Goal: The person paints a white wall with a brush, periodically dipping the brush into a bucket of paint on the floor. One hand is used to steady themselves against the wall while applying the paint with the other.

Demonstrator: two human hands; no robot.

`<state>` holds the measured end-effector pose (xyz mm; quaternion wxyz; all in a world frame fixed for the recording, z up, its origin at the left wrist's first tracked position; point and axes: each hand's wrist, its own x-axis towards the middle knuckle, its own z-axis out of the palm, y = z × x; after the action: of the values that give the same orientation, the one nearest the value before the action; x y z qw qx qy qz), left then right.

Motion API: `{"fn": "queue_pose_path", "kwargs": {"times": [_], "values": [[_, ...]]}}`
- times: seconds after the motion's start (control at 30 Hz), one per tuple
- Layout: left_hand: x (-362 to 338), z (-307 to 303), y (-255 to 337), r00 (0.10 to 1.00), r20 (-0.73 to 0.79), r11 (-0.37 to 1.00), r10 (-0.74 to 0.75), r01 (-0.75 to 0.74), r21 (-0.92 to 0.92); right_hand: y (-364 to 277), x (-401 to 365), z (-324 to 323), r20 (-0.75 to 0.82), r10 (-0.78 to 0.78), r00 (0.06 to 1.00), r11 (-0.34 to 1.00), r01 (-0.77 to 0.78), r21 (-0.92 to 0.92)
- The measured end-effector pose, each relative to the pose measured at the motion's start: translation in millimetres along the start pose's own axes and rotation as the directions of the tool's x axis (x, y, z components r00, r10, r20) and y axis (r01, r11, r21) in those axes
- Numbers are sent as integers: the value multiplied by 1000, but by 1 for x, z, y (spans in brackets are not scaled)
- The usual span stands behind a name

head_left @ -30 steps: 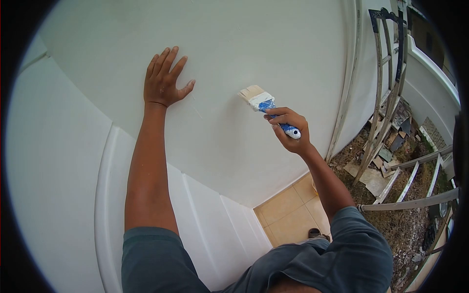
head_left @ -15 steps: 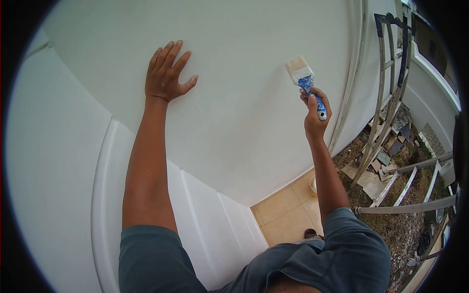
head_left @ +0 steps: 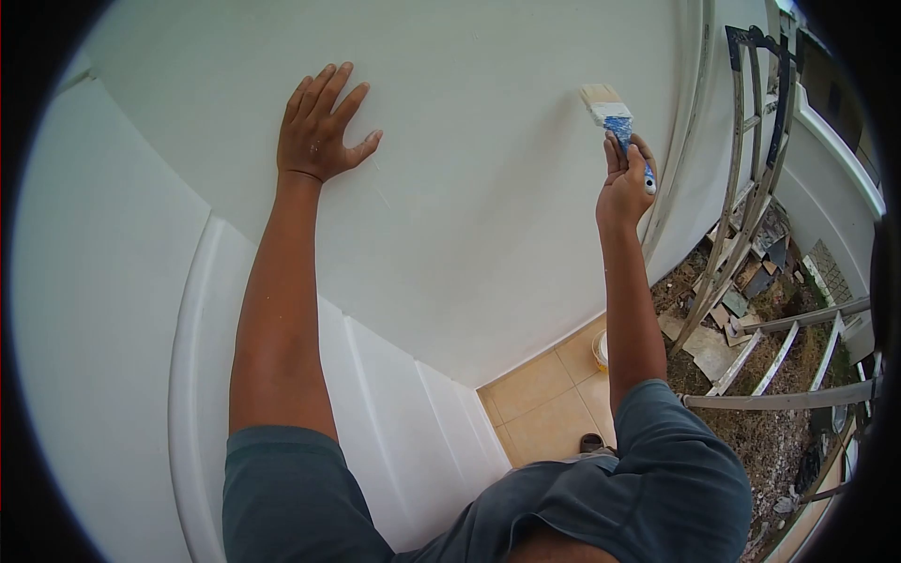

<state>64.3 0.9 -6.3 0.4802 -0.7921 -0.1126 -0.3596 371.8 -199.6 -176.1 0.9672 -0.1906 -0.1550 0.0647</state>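
My left hand [head_left: 322,127] lies against the pale wall [head_left: 460,188] at the upper left, its fingers spread and nothing in it. Towards the right, my right hand [head_left: 625,183] is closed round the blue, paint-spattered handle of a paintbrush [head_left: 615,120]. The brush's pale bristles point up and to the left in front of the wall. Whether they touch it I cannot tell.
Metal ladders [head_left: 737,178] stand at the right, over ground strewn with broken tiles [head_left: 718,352]. White panelling [head_left: 394,413] runs below the wall. A bucket [head_left: 601,349] rests on the tan tiled floor [head_left: 540,394], partly behind my right arm.
My right hand and the paintbrush have moved up and to the right along the wall. My left hand is still in about the same place on the wall.
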Motion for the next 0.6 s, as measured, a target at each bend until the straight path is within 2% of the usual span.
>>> {"fn": "queue_pose_path", "kwargs": {"times": [0.07, 0.1, 0.13, 0.23, 0.27, 0.3, 0.33, 0.37, 0.4, 0.43, 0.5, 0.57, 0.6], "values": [[1, 0, -2, 1000, -13, 1000, 7, -7, -7, 5, -29, 0, 166, 320, 933, 939, -288, -190], [2, 1, -2, 1000, -13, 1000, 8, -8, 0, 0, -41, -3, 210, 392, 896, 896, -321, -306], [1, 1, -2, 1000, -14, 1000, 6, -6, 9, -8, -44, -6, 256, 572, 779, 802, -466, -374], [-1, 0, 0, 1000, 7, 1000, -3, 2, 21, -16, -37, -13, 316, 836, 448, 548, -666, -506], [1, 1, -1, 1000, 11, 1000, -2, 2, 27, -13, -33, -12, 291, 805, 517, 592, -666, -455], [2, 2, 0, 1000, 5, 1000, -3, 3, 23, -5, -23, -10, 235, 665, 709, 740, -581, -339], [-1, 3, 1, 1000, 3, 1000, -2, 2, 21, 3, -15, -9, 148, 495, 856, 859, -457, -231], [0, 3, -1, 1000, -2, 1000, 0, 0, 24, -2, -2, -6, 73, 337, 939, 940, -330, -88], [2, 2, -3, 1000, -5, 1000, 1, -1, 24, -5, 7, 0, 9, 112, 994, 993, -112, -24], [2, 2, -2, 1000, -4, 1000, -1, 1, 19, -4, 14, 6, -22, -123, 992, 992, 122, -31], [0, 0, 0, 1000, 3, 1000, -6, 6, 8, -10, 16, 13, -4, -265, 964, 962, 263, -78], [1, -1, -1, 1000, 2, 1000, -5, 5, 4, -3, -5, 20, 120, -93, 988, 973, 116, -198], [0, 0, 1, 1000, 2, 1000, -7, 7, 0, 2, -22, 20, 186, 140, 973, 954, -82, -288]]}}
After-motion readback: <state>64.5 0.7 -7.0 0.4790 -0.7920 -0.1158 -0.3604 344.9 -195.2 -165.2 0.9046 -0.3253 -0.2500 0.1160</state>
